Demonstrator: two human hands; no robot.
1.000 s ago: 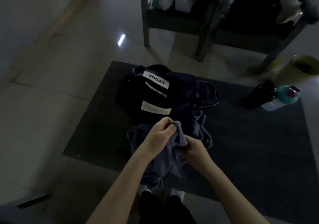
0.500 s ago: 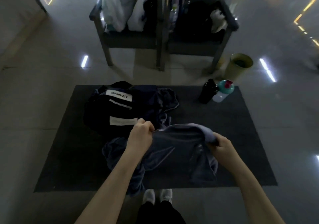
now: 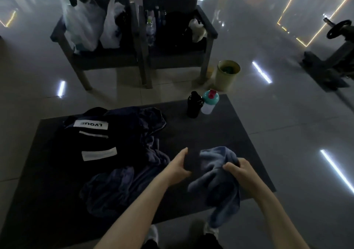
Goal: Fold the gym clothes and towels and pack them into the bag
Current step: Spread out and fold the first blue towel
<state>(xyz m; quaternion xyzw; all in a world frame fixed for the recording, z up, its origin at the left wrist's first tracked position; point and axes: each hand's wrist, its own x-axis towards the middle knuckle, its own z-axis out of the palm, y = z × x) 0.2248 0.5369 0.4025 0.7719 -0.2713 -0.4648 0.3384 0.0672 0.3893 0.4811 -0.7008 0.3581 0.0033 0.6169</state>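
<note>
A blue-grey towel (image 3: 216, 174) hangs bunched from my right hand (image 3: 240, 170), which grips its upper edge above the dark mat (image 3: 220, 133). My left hand (image 3: 179, 165) hovers just left of the towel, fingers loosely spread and holding nothing. A black bag (image 3: 92, 139) with white labels lies on the mat's left part. Dark blue clothes (image 3: 149, 122) are heaped against the bag's right side, and another dark garment (image 3: 109, 189) lies crumpled under my left forearm.
A black bottle (image 3: 193, 105) and a teal-lidded shaker (image 3: 209, 103) stand at the mat's far edge. Behind are two dark chairs (image 3: 138, 57) loaded with white plastic bags (image 3: 86, 22) and bottles, a yellow bin (image 3: 227, 74), and gym equipment (image 3: 333, 57) at right.
My left hand has let go of the towel, which my right hand has carried to the right, free of the pile. The view has tilted up.
</note>
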